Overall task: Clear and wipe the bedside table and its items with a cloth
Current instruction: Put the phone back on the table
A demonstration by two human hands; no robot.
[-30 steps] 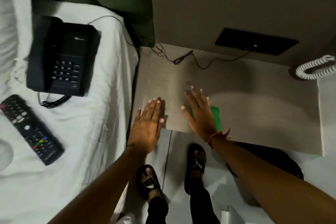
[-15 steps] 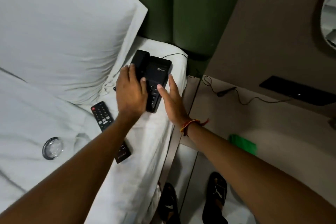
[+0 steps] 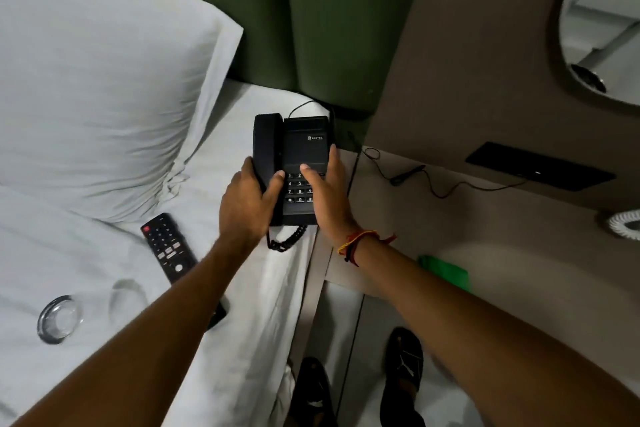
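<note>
black corded telephone on white bed | left hand clasps handset side | right hand grips keypad side

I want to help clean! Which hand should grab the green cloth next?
The right hand, probably. The green cloth lies on the bedside table, beside the right forearm. The left hand grips the phone on the bed side, farther away.
</note>
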